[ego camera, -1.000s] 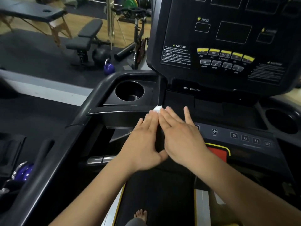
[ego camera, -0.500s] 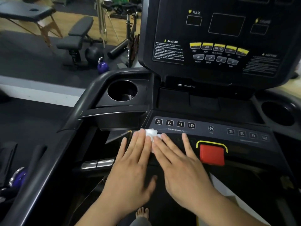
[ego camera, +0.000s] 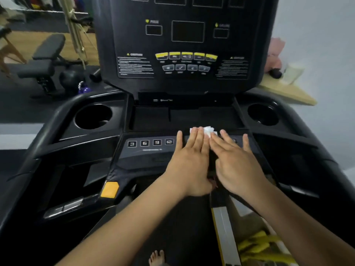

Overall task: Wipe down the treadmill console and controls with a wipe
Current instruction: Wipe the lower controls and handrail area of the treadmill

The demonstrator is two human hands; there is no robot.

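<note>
The black treadmill console (ego camera: 184, 60) stands upright ahead, with yellow and grey buttons across its middle. Below it runs the lower control strip (ego camera: 146, 148) with keys marked 3, 6, 9, 12. A small white wipe (ego camera: 208, 130) lies on the middle of that strip, pressed flat under my fingertips. My left hand (ego camera: 189, 160) and my right hand (ego camera: 236, 162) lie side by side, palms down, fingers extended over the wipe. The strip's right-hand keys and the red stop button are mostly hidden by my hands.
Round cup holders sit at the left (ego camera: 93, 116) and the right (ego camera: 263, 114) of the console tray. An orange tab (ego camera: 109, 189) marks the left handle. A weight bench (ego camera: 45, 60) and a purple kettlebell (ego camera: 84, 89) stand on the floor at left. A wooden shelf (ego camera: 284, 89) is at right.
Both hands have slid the wipe to the right along the lower control strip, from its left end to its middle. The left number keys are now uncovered and the red stop button is covered.
</note>
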